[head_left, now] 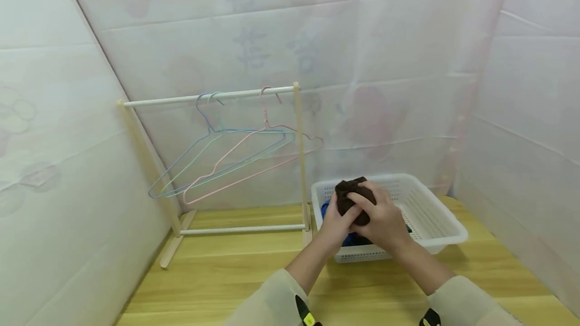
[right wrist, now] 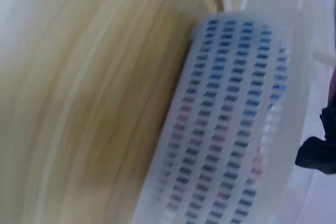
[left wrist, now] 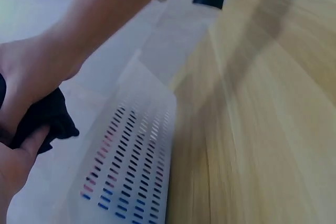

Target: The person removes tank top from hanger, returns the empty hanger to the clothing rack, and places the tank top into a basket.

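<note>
A dark brown bunched cloth (head_left: pixel 350 200) is held between both hands, above the left part of the white plastic basket (head_left: pixel 435 238). The left hand (head_left: pixel 336 224) grips the bundle from the left side. From the right, the right hand (head_left: pixel 386 220) wraps its fingers over it, and the two thumbs come close together at the front. A loose fold of the cloth (left wrist: pixel 55 116) hangs from the hands in the left wrist view. In the right wrist view, part of the dark cloth (right wrist: pixel 317 153) shows at the right edge. Blue fabric (head_left: pixel 349 239) lies in the basket beneath the hands.
A wooden rack (head_left: pixel 299 165) with a white rail (head_left: pixel 167 100) stands left of the basket. On the rail hang a blue hanger (head_left: pixel 174 162), a green hanger (head_left: pixel 190 157) and a pink hanger (head_left: pixel 244 180). The wood-grain table (head_left: pixel 235 265) meets pale fabric walls (head_left: pixel 389 64).
</note>
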A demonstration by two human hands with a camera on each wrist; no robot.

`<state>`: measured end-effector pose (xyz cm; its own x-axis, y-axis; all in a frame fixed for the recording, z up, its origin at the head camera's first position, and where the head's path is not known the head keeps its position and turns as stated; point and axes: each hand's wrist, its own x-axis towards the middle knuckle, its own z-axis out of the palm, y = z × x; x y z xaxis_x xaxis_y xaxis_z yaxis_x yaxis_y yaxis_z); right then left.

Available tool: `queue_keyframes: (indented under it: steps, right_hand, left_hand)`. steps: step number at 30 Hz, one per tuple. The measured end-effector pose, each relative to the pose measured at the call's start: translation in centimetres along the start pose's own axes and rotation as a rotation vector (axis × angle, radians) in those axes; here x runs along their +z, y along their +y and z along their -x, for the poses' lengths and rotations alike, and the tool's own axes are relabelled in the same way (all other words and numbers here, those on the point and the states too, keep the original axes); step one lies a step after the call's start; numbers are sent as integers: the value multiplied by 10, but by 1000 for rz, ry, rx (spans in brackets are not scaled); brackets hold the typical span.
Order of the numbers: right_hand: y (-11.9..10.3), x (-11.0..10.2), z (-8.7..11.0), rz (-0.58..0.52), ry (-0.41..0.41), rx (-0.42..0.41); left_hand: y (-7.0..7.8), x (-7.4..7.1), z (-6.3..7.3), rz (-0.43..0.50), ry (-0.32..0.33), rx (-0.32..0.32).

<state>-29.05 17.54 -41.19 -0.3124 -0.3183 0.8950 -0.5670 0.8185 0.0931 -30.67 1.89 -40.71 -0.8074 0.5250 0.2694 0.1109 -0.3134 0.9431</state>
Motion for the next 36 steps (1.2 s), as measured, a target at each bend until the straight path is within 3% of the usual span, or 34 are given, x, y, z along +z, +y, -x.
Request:
queue_keyframes:
  steps: [4,8,12,14,18,20,24,27,30,36]
  right_hand:
    - [15,-6,7,87,120,-14]
    - [33,-13,15,178,172,22]
    - [49,-17,27,250,106,59]
    - [56,-19,35,277,52,94]
    - [69,-23,46,335,-47,237]
    - [74,-25,51,353,-103,327]
    - [80,-26,59,350,-232,469]
    - [83,-25,63,327,-337,541]
    - [87,-22,64,300,-452,592]
    - [95,-19,60,225,-748,681]
  left_hand:
    - [-5,13,-13,-116,-35,-46]
    - [-10,27,-27,-352,-90,34]
    - [-18,35,-34,-604,-112,124]
    - [-23,36,-34,-700,-152,159]
    - [-35,38,-30,-970,-213,191]
    - [-40,40,-27,-1150,-226,136]
    - [-47,48,-21,-1505,-278,-74]
    - [-51,53,-21,-1650,-328,-167]
    - [-53,55,-22,-1715,-334,-204]
    - [-54,55,-24,-1689,-324,-249]
